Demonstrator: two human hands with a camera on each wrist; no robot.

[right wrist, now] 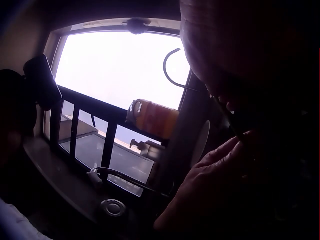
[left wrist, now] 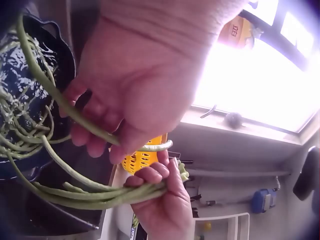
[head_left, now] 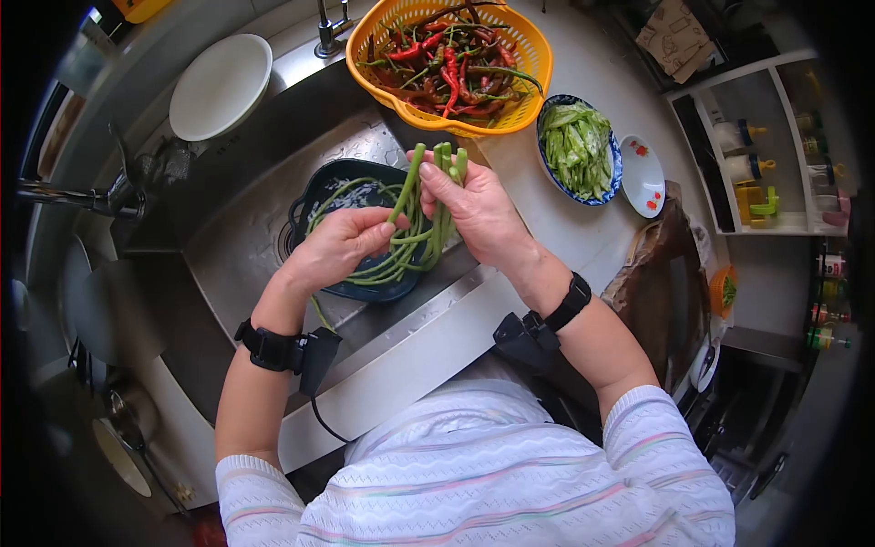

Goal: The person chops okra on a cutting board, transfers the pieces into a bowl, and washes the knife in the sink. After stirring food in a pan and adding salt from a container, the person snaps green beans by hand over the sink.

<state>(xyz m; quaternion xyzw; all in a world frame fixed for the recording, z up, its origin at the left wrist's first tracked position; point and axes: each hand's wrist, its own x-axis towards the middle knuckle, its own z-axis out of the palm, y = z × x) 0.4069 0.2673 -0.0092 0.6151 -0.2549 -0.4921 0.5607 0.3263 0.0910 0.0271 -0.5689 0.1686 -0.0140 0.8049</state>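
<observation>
Over the sink, my left hand (head_left: pixel 339 244) pinches one green long bean (head_left: pixel 407 184) between thumb and fingers. To its right, my right hand (head_left: pixel 485 217) grips a small bunch of long beans (head_left: pixel 440 219), their ends sticking up past the thumb. In the left wrist view the pinched long bean (left wrist: pixel 65 111) runs across below the left palm, and the right hand (left wrist: pixel 167 205) wraps round the bunch. The lower lengths trail into a dark blue basin (head_left: pixel 387 290), where more long beans lie in water. The right wrist view is mostly dark.
A yellow basket (head_left: pixel 538 77) of red and green chillies stands behind the sink (head_left: pixel 223 242). On the right counter are a blue-rimmed bowl (head_left: pixel 544 162) of cut green vegetable and a small floral dish (head_left: pixel 641 178). A white plate (head_left: pixel 221 87) rests at back left, near the faucet (head_left: pixel 118 199).
</observation>
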